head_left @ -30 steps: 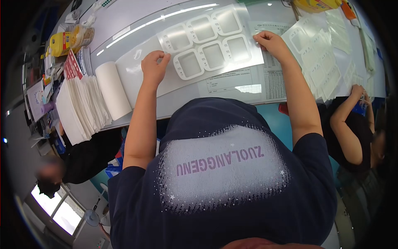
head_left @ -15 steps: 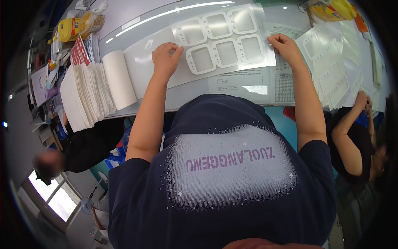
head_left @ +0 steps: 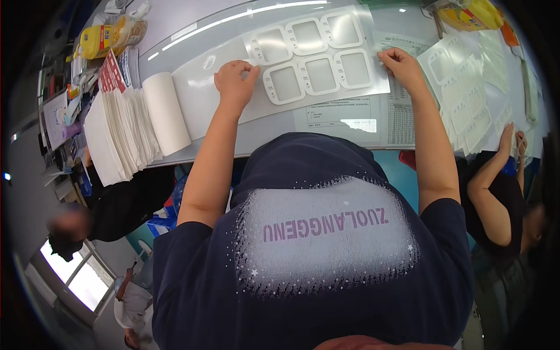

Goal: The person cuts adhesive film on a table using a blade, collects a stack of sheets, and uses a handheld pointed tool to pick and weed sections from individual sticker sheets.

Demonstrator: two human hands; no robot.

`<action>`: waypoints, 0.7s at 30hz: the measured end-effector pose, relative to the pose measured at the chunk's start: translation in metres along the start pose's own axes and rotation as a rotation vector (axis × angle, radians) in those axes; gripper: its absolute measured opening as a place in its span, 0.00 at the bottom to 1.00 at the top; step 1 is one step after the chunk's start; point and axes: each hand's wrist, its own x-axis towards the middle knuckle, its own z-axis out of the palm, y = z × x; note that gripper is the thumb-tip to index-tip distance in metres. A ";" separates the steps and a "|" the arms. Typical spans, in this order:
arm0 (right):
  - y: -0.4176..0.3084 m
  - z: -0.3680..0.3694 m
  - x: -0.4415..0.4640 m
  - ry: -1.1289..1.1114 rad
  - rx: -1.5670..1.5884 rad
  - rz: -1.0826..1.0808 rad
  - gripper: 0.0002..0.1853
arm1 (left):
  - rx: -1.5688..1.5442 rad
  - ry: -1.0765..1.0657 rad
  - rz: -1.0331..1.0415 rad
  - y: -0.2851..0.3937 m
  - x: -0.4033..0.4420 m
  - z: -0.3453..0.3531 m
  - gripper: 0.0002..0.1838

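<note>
A glossy translucent plastic sheet (head_left: 376, 81) printed with several white rounded frames lies on the table in front of me. My left hand (head_left: 235, 83) is at the left of the printed frames, its thumb and fingers closed in a pinch at the sheet. At the sheet's right edge, the thumb and index finger of my right hand (head_left: 403, 69) are pinched together. Beneath or joined to the printed part, a plain pale film (head_left: 201, 87) stretches left toward a white roll (head_left: 166, 111); I cannot tell whether they are one piece.
Left of the roll stands a stack of white sheets (head_left: 119, 137). Printed papers (head_left: 338, 114) lie under the clear table cover. More printed frame sheets (head_left: 461, 96) are at right, near a co-worker's hands (head_left: 513, 140). Yellow containers (head_left: 96, 42) sit at the back left.
The printed sheet and both my hands have shifted very slightly right. At the right, the co-worker's hands have moved apart. A person at lower left has moved further into view.
</note>
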 end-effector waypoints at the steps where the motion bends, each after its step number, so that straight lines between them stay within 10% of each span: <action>1: 0.001 0.000 0.001 0.002 0.002 -0.001 0.12 | 0.037 -0.014 -0.010 0.001 0.000 0.000 0.14; 21: -0.013 0.012 -0.029 0.385 -0.378 -0.181 0.16 | 0.297 -0.357 0.357 0.054 -0.012 0.009 0.35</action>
